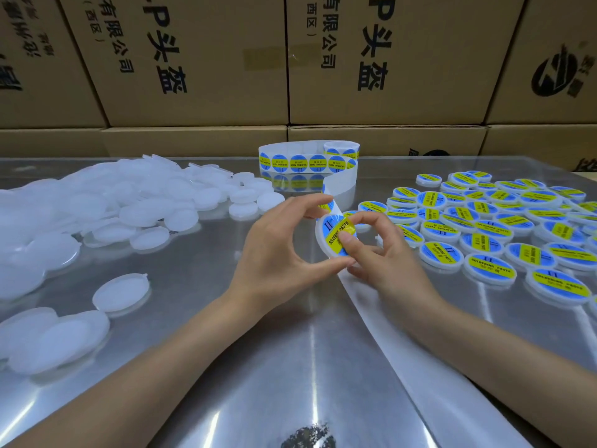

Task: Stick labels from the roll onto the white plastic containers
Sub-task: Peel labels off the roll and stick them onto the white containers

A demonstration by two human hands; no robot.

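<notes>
At frame centre, the left hand (277, 250) grips a white container (324, 239) by its rim, tilted, face up-left; the right hand (384, 250) pinches it, thumb pressing its label (337, 229), whose yellow band runs lower-left to upper-right.

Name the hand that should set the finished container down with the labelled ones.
Right. The right hand presses the label on the container and lies beside the labelled pile.
</notes>
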